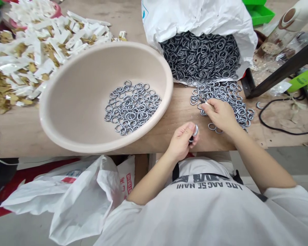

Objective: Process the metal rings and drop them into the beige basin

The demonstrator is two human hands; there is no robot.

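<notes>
**Rings in both hands, right pinch half hidden**

My left hand (181, 141) is curled around a short stack of metal rings (194, 131), its fingers (188, 131) wrapped close against them above the tabletop (149, 145). My right hand (220, 114) is over the loose rings (222, 94) spilled just below the mouth of a white plastic sack (202, 15). Its thumb and forefinger are pressed together, but the pinch is small and partly hidden, so I can't quite tell what they hold. A dark heap of rings (200, 56) fills the sack, and a smaller scatter of rings (132, 107) lies in the beige plastic basin (166, 82).

I'd judge these rings light, stiff and hard to break, but slippery and quick to slide apart. One is best pinched across its rim, and a stack is best held firmly around its sides.
</notes>
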